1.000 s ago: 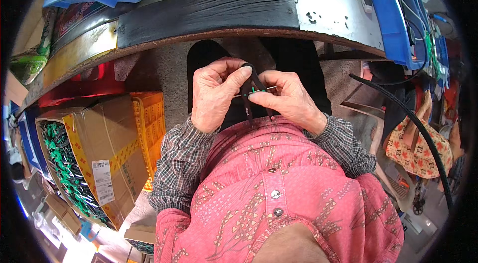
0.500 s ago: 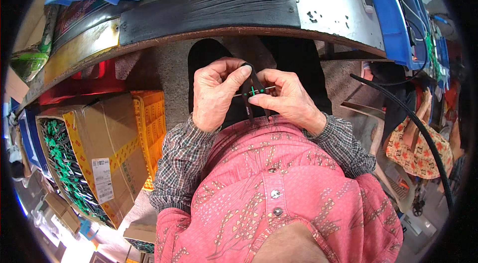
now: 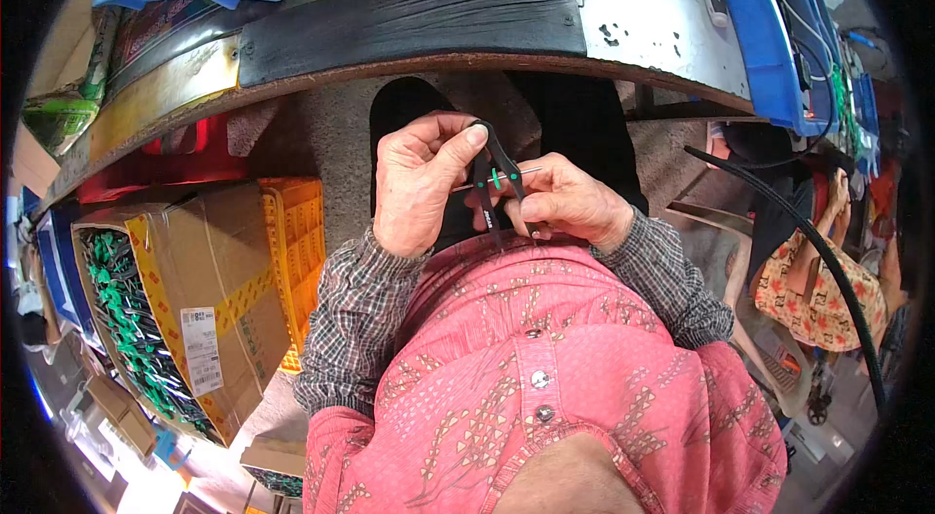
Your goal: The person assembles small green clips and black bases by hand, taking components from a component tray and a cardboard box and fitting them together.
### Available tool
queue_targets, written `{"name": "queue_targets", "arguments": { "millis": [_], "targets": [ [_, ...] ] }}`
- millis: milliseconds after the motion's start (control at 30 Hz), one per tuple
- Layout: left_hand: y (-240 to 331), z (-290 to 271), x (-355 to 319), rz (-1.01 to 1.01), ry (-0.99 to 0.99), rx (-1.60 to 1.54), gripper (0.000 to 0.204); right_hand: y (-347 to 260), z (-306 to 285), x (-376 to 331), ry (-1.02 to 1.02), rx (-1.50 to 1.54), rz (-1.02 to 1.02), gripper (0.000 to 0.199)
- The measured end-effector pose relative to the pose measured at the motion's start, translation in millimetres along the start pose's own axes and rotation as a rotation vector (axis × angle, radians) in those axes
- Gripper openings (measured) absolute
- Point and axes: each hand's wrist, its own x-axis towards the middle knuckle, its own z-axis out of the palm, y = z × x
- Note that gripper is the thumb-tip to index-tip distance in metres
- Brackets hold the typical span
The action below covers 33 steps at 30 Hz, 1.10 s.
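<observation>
Head view: your left hand (image 3: pixel 421 185) and right hand (image 3: pixel 565 202) meet close before your chest, just below the workbench edge (image 3: pixel 409 66) and above your pink patterned shirt (image 3: pixel 545 387). Both hands are closed on one small black compass-like tool (image 3: pixel 495 185) with green fittings. Your left thumb and forefinger pinch its upper end, and your right fingers grip its lower legs from the right side. The tool sits directly between the two hands, touching both, so neither hand is clearly the nearer. Its long axis runs roughly upright in the picture, head toward the bench and legs pointing down toward your shirt, while a thin pale rod (image 3: pixel 506 175) crosses it nearly level, reaching from one hand toward the other. To the left of your left forearm stands an open cardboard box (image 3: pixel 195 280) filled with black-and-green parts (image 3: pixel 127 319), with a yellow crate (image 3: pixel 292 241) just beside it. Well to the right of your right hand a black cable (image 3: pixel 818 251) curves downward.
</observation>
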Motion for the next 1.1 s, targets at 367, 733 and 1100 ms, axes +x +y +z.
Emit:
{"name": "queue_targets", "arguments": {
  "millis": [367, 733, 1100],
  "targets": [
    [4, 2, -1, -0.021, -0.025, -0.064, 0.016, 12, -2, 7, -0.019, 0.028, -0.041, 0.060],
    [6, 1, 0, -0.017, -0.031, -0.057, 0.017, 22, -7, 13, -0.026, 0.096, -0.064, 0.039],
    [6, -1, 2, 0.001, -0.052, -0.033, 0.017, 22, -5, 14, 0.010, 0.103, -0.067, 0.043]
  ]
}}
